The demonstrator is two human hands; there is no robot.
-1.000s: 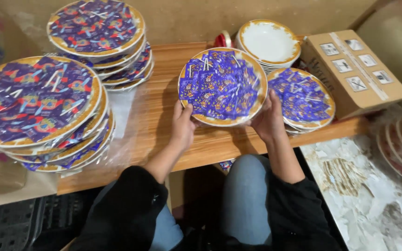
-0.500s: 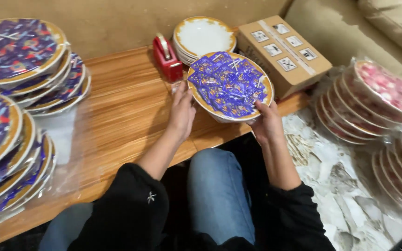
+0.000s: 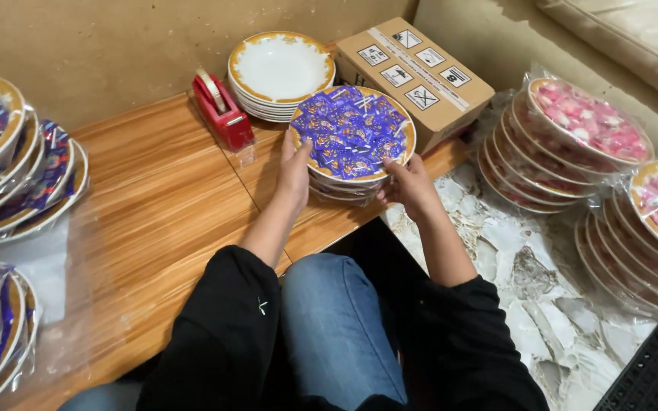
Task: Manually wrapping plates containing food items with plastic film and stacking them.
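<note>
Since the plate of purple sachets (image 3: pixel 352 134) is stiff, breakable ceramic with loose contents, we keep it level. Left hand (image 3: pixel 295 169) and right hand (image 3: pixel 409 184) clasp opposite rims, just in front of the cardboard box (image 3: pixel 416 79).

Both forearms extended forward, left hand (image 3: pixel 295 169) and right hand (image 3: pixel 407 183) curled in facing grips.

Low table (image 3: pixel 154 221): wood, varnished, visible grain, partly under clear glossy plastic film. Gold-rimmed plates (image 3: pixel 279 68): glazed ceramic, shiny. Blue sachets (image 3: pixel 352 133): glossy foil-like wrappers. Tape dispenser (image 3: pixel 224 114): red plastic, smooth. Box (image 3: pixel 416 76): matt brown cardboard (paper labels). Pink-filled plate stacks (image 3: pixel 573 137): clear crinkled wrap. Floor (image 3: pixel 542 281): polished marble-look.
</note>
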